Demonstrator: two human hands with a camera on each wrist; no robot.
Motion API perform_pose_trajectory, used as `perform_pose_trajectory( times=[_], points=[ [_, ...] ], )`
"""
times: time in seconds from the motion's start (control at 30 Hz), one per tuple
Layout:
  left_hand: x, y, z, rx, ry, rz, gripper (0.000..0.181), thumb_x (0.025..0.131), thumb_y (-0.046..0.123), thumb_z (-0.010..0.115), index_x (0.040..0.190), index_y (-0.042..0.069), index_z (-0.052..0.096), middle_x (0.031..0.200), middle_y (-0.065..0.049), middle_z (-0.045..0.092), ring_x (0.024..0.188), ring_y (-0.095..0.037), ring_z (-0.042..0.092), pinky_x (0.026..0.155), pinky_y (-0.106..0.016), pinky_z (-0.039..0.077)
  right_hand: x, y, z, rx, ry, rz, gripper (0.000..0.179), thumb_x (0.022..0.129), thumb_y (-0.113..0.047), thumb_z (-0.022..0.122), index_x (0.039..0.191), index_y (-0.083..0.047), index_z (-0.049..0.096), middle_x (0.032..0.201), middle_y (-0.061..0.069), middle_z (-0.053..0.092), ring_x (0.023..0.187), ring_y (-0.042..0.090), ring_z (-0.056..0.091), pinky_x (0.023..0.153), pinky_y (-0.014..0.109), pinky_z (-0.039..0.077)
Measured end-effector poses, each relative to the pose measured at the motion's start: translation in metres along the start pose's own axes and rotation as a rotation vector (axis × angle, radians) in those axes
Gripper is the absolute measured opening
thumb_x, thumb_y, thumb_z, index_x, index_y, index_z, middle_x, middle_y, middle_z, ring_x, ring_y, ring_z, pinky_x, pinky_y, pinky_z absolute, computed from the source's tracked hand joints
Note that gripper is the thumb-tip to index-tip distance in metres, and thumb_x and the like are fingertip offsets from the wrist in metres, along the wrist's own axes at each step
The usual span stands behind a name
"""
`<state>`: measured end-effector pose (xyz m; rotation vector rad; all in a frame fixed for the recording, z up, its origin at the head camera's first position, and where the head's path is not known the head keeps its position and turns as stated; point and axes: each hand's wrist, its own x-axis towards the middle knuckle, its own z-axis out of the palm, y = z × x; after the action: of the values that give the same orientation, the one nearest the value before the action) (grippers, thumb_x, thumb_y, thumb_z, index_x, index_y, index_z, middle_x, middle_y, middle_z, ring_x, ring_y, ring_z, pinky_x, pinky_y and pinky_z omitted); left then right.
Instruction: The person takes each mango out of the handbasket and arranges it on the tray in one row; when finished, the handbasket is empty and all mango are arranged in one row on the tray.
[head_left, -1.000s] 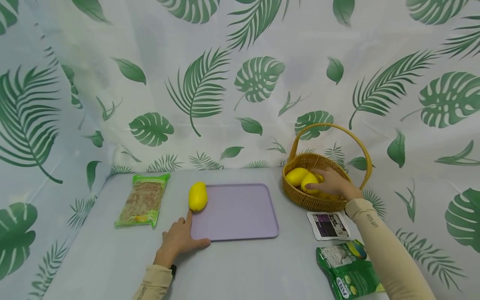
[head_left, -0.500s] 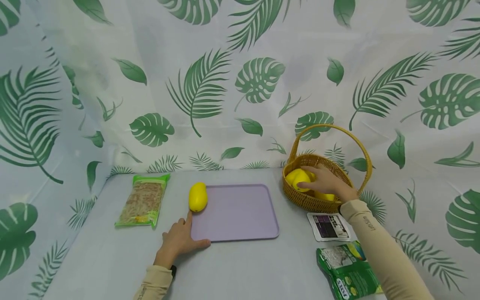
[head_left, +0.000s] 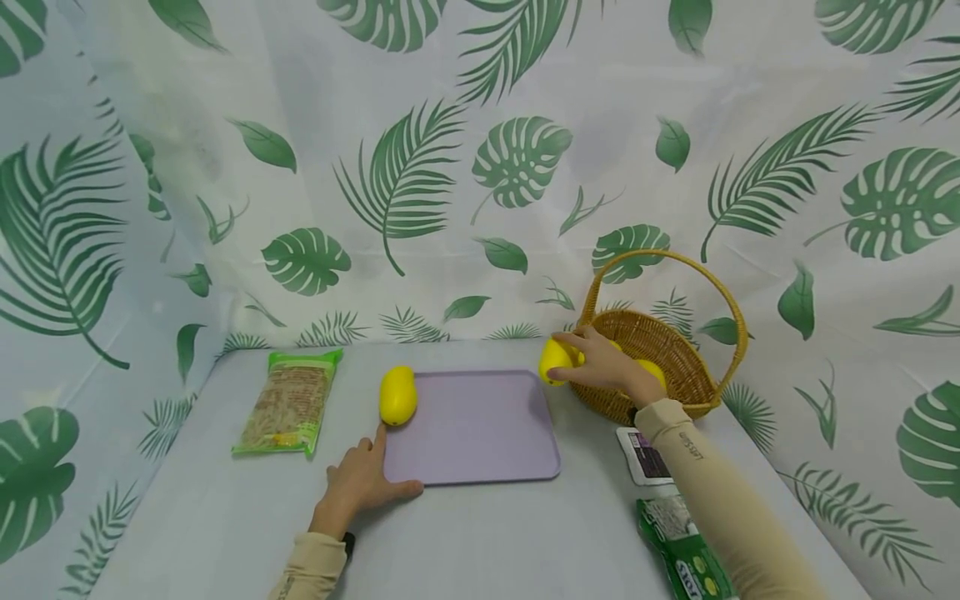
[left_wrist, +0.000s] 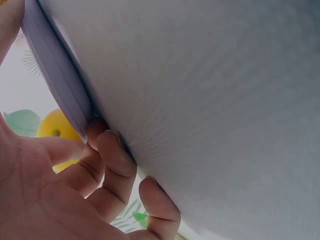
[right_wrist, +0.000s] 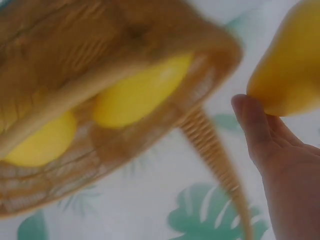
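Observation:
My right hand (head_left: pixel 603 367) grips a yellow mango (head_left: pixel 556 362) between thumb and fingers, just off the left side of a wicker basket (head_left: pixel 678 358). In the right wrist view, two more mangoes (right_wrist: pixel 142 92) lie inside the basket; my arm partly hides them in the head view. My left hand (head_left: pixel 358 479) rests at the near left corner of a purple tray (head_left: pixel 480 429), thumb along the front edge and index finger at the left edge. Its other fingers bend against the table in the left wrist view. Another mango (head_left: pixel 398 396) lies on the tray's left side, beyond that index finger.
A clear bag with green ends (head_left: pixel 288 404) lies left of the tray. Before the basket, a white and purple packet (head_left: pixel 643 458) and a green bag (head_left: pixel 684 546) lie partly under my right forearm. Leaf-printed cloth (head_left: pixel 525 250) stands behind the table.
My right hand has lifted a mango out of the basket and carried it left, to near the tray's far right corner. My left hand and the mango on the tray have stayed put.

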<state>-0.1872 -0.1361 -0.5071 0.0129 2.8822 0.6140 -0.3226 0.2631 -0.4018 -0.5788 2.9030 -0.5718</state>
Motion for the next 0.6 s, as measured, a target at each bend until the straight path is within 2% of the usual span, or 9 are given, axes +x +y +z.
perform_pose_trajectory(
  times=[0.27,0.6],
  points=[
    [0.0,-0.002,0.002,0.001,0.009,-0.001,0.124,0.067,0.071,0.08,0.157,0.002,0.029,0.129,-0.026,0.058,0.109,-0.04,0.061,0.093,-0.079,0.039,0.024,-0.044,0.022,0.029,-0.081,-0.063,0.08,0.086,-0.055,0.071,0.154,-0.023,0.042,0.153,0.026,0.034,0.127,0.043,0.05,0.104,0.06,0.045],
    [0.002,-0.002,0.0,0.002,-0.001,-0.004,0.125,0.067,0.072,0.079,0.157,0.001,0.028,0.136,-0.029,0.055,0.116,-0.044,0.06,0.093,-0.08,0.038,0.063,-0.085,0.06,-0.004,-0.141,-0.151,0.079,0.084,-0.055,0.072,0.151,-0.021,0.047,0.147,0.025,0.041,0.118,0.033,0.054,0.101,0.052,0.048]
  ],
)
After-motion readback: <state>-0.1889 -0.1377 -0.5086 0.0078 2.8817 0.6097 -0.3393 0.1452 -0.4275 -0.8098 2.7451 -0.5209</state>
